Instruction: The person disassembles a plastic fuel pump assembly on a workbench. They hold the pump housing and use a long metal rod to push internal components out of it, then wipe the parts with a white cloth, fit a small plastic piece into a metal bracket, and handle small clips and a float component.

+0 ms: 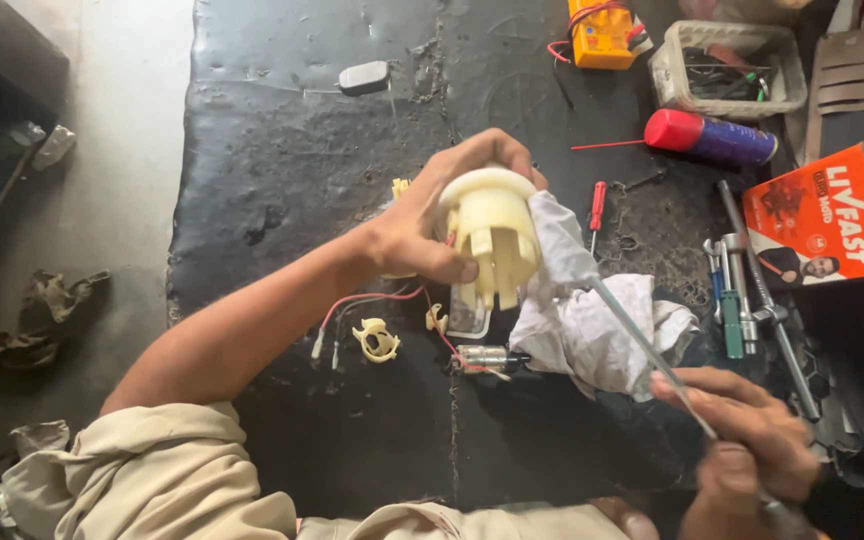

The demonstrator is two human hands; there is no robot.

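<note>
Left hand point(422, 235) gripping cream plastic housing point(492, 232), open end tilted toward right hand point(752, 440), which pinches thin rod point(642, 345) slanting up-left into white rag point(592, 320)

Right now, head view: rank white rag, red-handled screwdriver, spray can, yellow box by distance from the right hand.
From the right hand:
1. White rag, just up-left, beside the rod.
2. Red-handled screwdriver, above the rag.
3. Spray can, upper right.
4. Yellow box, top edge.

Your left hand point(422, 232) holds the plastic housing point(492, 235) above the mat point(292, 150); the cloth point(592, 320) lies right of it, the wrenches point(742, 300) farther right
</note>
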